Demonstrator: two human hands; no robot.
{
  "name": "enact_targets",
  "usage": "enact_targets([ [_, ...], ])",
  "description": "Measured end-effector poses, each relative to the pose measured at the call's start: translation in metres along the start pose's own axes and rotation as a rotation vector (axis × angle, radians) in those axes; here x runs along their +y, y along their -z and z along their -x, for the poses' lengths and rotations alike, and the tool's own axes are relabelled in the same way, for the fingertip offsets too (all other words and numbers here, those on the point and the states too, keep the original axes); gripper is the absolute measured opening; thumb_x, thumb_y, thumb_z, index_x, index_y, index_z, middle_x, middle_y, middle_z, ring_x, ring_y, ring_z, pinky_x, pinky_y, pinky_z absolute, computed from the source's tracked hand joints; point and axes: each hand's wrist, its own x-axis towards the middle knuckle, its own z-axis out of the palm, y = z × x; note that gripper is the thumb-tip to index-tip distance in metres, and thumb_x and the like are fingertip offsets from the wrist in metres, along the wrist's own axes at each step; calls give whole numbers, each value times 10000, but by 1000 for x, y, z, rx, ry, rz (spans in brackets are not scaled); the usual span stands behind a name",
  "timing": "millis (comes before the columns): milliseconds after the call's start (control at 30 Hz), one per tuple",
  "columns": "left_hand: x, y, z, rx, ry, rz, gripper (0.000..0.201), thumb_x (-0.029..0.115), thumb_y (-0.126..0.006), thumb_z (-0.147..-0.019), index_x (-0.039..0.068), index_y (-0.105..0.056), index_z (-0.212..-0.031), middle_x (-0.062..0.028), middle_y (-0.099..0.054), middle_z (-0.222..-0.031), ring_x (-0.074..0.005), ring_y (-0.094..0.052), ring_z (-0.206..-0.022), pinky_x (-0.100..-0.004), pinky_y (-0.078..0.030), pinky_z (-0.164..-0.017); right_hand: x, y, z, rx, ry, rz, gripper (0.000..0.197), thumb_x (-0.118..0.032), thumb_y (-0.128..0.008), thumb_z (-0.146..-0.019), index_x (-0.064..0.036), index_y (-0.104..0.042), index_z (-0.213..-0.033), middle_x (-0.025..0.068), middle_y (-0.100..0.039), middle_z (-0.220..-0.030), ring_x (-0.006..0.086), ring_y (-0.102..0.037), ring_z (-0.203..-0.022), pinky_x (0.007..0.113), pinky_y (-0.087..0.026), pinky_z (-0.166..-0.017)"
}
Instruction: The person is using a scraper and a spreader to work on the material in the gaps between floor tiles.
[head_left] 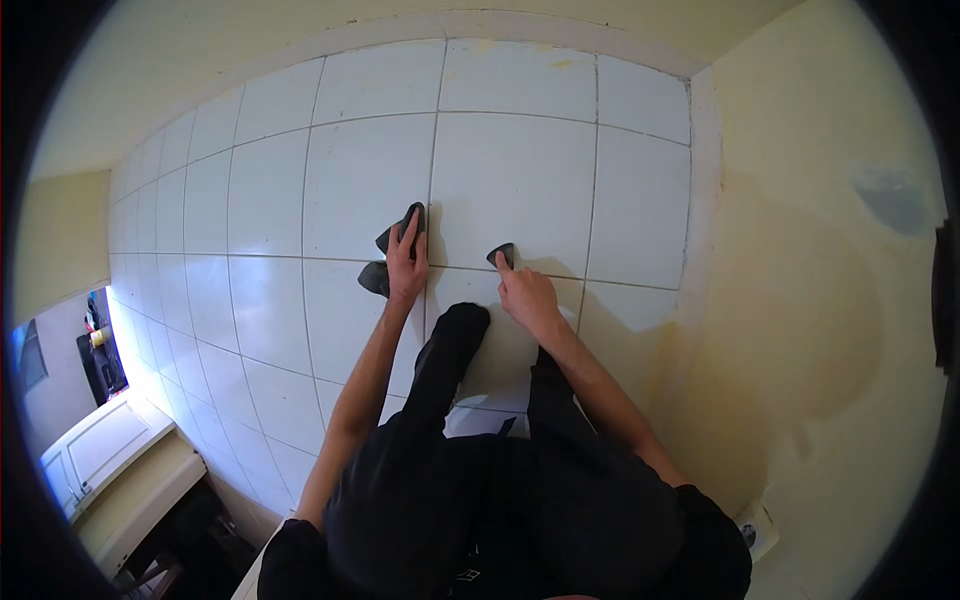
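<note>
My left hand (405,265) lies over a dark, soft-looking folded piece (388,241) on the white tiled floor. Its fingers are spread and stretched along that piece. Just below, beside the wrist, a second dark folded piece (373,278) rests on the tiles. To the right, my right hand (528,298) reaches a small, pointed dark piece (505,250). The index finger is extended onto it, while the other fingers curl in; the thumb is hidden. Whether these dark pieces are socks or other cloth I cannot tell.
My dark-covered foot (466,318) is on the floor between my arms. A pale wall (790,300) with stains rises at the right, and another (300,25) bounds the far side. At the lower left is a white panelled cabinet or door (108,448), beside a bright opening.
</note>
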Motion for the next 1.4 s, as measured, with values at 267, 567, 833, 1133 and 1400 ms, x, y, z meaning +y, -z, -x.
enact_targets([
  [267,5,-5,2,22,-52,8,454,59,-568,-988,54,-546,-1441,-237,-561,-1133,-379,-602,-982,-420,-503,-863,2,-10,2,-3,-42,-55,571,-120,-631,-869,54,-520,-1402,215,-685,-722,382,-695,-658,494,-568,-595],
  [567,7,-1,1,23,-22,-17,454,59,-571,-985,62,-550,-1439,-249,-564,-1143,-395,-609,-987,-420,-509,-860,1,2,-7,84,-54,-33,559,-98,-613,-879,63,-513,-1405,208,-673,-707,374,-690,-642,490,-564,-585],
  [833,0,0,-2,62,-121,-31,461,50,-572,-980,61,-549,-1440,-238,-561,-1109,-380,-597,-933,-416,-506,-822,3,-7,-21,55,-84,-38,561,-152,-607,-916,9,-497,-1442,204,-656,-692,386,-674,-641,505,-557,-591],
  [1133,2,0,-1,22,-26,2,441,81,-582,-986,63,-566,-1426,-235,-573,-1129,-378,-593,-938,-431,-497,-815,6,2,-13,55,-92,-18,556,-76,-578,-883,64,-504,-1417,216,-679,-717,380,-688,-644,498,-563,-587],
  [1400,-1,0,-1,54,-111,-52,458,55,-574,-976,50,-554,-1434,-245,-564,-1115,-377,-598,-931,-417,-506,-811,9,15,-1,54,-156,-21,591,-102,-620,-873,74,-496,-1423,181,-674,-705,366,-685,-637,481,-564,-584],
])
